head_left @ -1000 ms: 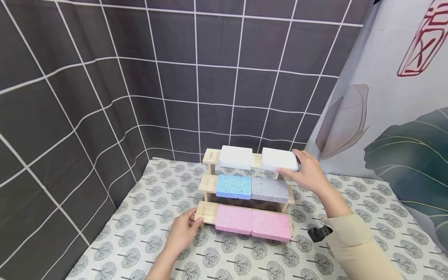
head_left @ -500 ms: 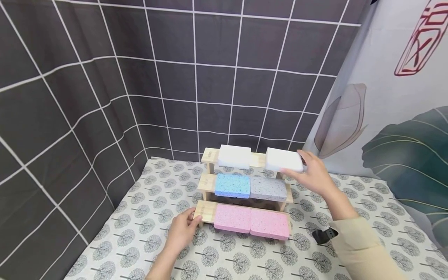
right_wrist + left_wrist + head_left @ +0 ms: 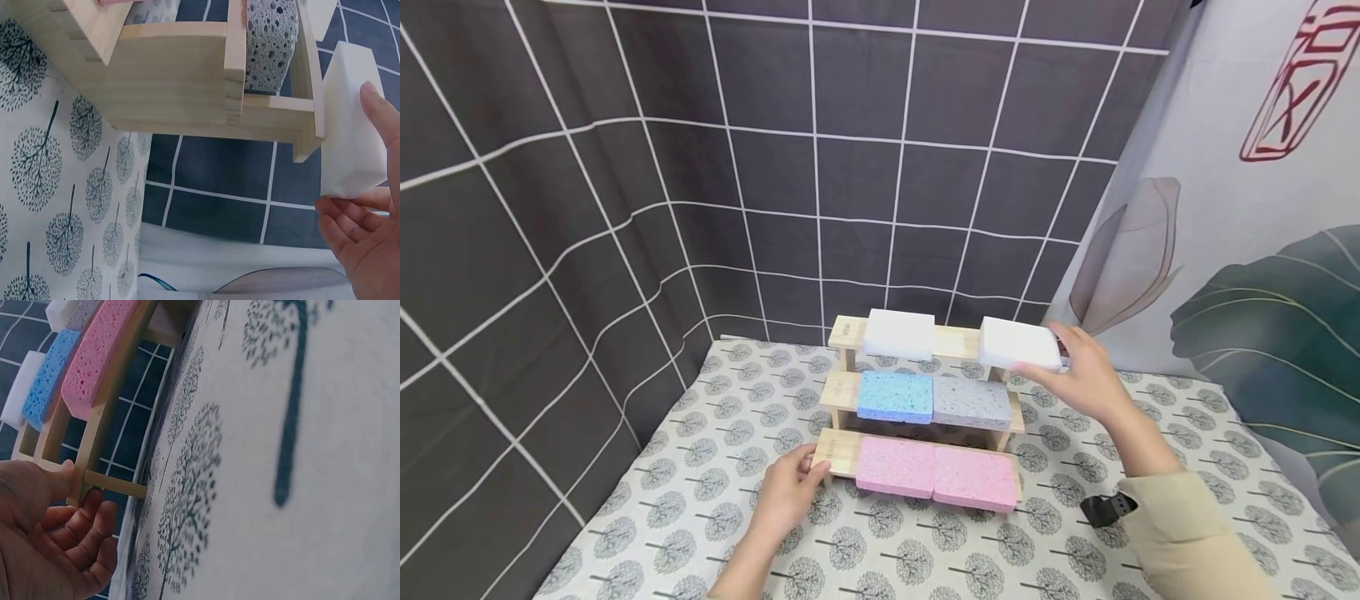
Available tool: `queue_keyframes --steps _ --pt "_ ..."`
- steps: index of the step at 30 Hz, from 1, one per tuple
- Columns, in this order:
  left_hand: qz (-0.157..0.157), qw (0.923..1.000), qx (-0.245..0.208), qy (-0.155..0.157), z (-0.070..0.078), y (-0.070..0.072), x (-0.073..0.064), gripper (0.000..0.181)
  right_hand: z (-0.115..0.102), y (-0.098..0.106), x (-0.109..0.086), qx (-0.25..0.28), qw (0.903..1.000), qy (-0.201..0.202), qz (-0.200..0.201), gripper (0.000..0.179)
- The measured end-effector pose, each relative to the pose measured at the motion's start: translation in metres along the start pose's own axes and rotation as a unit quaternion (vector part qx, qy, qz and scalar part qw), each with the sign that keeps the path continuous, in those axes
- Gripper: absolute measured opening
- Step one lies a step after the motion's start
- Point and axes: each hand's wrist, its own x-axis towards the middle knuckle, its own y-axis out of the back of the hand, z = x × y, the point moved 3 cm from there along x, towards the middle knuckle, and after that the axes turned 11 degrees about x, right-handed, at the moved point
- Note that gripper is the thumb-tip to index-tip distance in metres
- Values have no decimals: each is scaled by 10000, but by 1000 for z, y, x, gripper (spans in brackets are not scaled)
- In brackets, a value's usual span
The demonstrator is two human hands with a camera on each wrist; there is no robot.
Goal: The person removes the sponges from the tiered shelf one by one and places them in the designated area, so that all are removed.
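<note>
A three-tier wooden rack (image 3: 838, 452) holds sponges on its steps. My left hand (image 3: 785, 493) pinches the left end of the lowest step, thumb on top and fingers beneath in the left wrist view. With my right hand (image 3: 1086, 377) I grip a white sponge (image 3: 1019, 343) between thumb and fingers at the right end of the top step; it juts past that end. Another white sponge (image 3: 898, 333) lies further left on the same step. On the middle step a blue sponge (image 3: 895, 396) touches a grey sponge (image 3: 972, 402). Two pink sponges (image 3: 895, 467) sit side by side on the lowest step.
Under the rack spreads a tree-patterned cloth (image 3: 722, 492). A dark curtain with white grid lines (image 3: 857, 175) hangs behind and to the left. To the right is a pale curtain (image 3: 1217, 192) with leaf prints. A black strap end (image 3: 1108, 508) sticks out by the right cuff.
My right hand has moved right with its white sponge, widening the gap to the other white sponge. My left hand keeps its hold on the rack. The view has shifted slightly.
</note>
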Motion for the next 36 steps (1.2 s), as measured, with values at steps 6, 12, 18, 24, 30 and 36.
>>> queue_keyframes --steps 6,12,18,24,30,36 --pt "7 10000 -91 9 0 1 0 47 4 4 -4 0 10000 46 52 87" --pt "39 9999 -151 63 1 1 0 46 9 10 -7 -12 10000 -42 68 91" --pt "64 9999 -116 34 1 1 1 46 13 15 -11 5 9998 -176 85 93" --pt "21 9999 -110 36 1 0 1 47 19 20 -14 -63 9998 -171 127 92" --pt "32 9999 -94 46 2 1 0 48 25 27 -18 -21 9997 -75 239 90" --pt "43 10000 -44 57 3 1 0 49 30 30 -22 43 9996 -51 265 87"
